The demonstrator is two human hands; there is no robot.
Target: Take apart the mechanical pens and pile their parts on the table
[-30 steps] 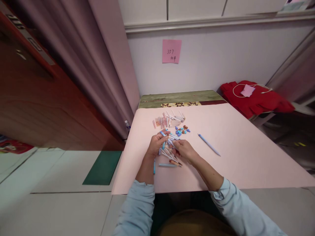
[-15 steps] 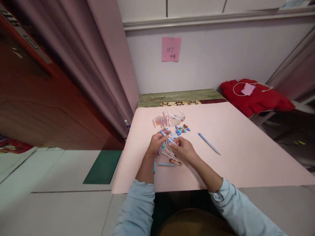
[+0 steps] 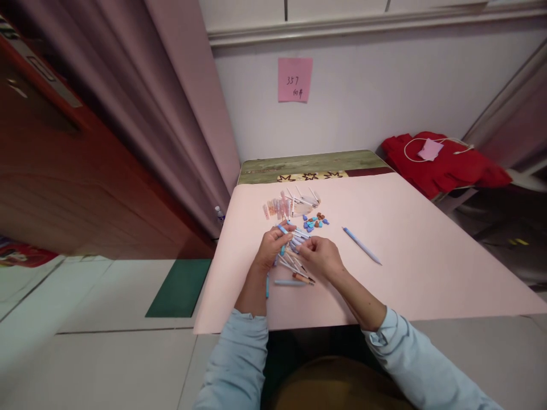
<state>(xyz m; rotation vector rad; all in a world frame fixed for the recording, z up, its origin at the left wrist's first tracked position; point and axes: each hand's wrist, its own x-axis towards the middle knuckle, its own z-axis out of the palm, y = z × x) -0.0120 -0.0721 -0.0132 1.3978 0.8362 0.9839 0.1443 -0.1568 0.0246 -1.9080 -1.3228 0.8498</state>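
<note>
My left hand is curled around a blue pen barrel whose end sticks out past my thumb. My right hand is pinched beside it on a thin pen part too small to name. Both hands hover over a loose heap of pen barrels and refills on the pink table sheet. Just beyond lie small blue and brown caps, a row of clear pinkish tubes and several thin white refills.
One assembled light-blue pen lies alone to the right of the hands. A red cloth with a white cord sits on a seat at the right. A curtain and a wooden door stand at the left; a pink note hangs on the wall.
My right hand has lifted slightly and drawn closer to the left hand, fingers pinching. The left hand keeps its hold on the blue barrel. The view has tilted down a little.
</note>
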